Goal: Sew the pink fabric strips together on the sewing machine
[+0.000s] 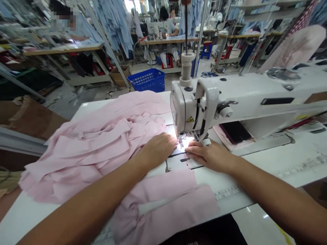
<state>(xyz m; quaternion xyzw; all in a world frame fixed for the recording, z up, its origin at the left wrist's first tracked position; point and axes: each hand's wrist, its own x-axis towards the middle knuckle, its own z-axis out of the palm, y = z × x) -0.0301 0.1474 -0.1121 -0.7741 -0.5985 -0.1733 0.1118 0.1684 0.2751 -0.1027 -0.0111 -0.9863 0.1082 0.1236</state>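
Here, our left hand (158, 148) open flat on pink fabric (107, 143), our right hand (207, 155) open, pressing it down beside the presser foot (182, 140).

We count two hands of our own at mid-frame: one left hand (159, 148) and one right hand (208, 154). One white sewing machine (245, 98) fills the right half, with one thread spool (186, 64) on top and one dark flat device (235, 132) under its arm. At left lies one heap of pink pieces (94, 146), too many to number, and at lower centre one separate pink piece (168, 200). Further back we count one blue basket (148, 80), one cardboard box (120, 75), one blue stool (206, 49) and two other people: one co-worker at upper left (81, 29) and one co-worker at top centre (170, 30).
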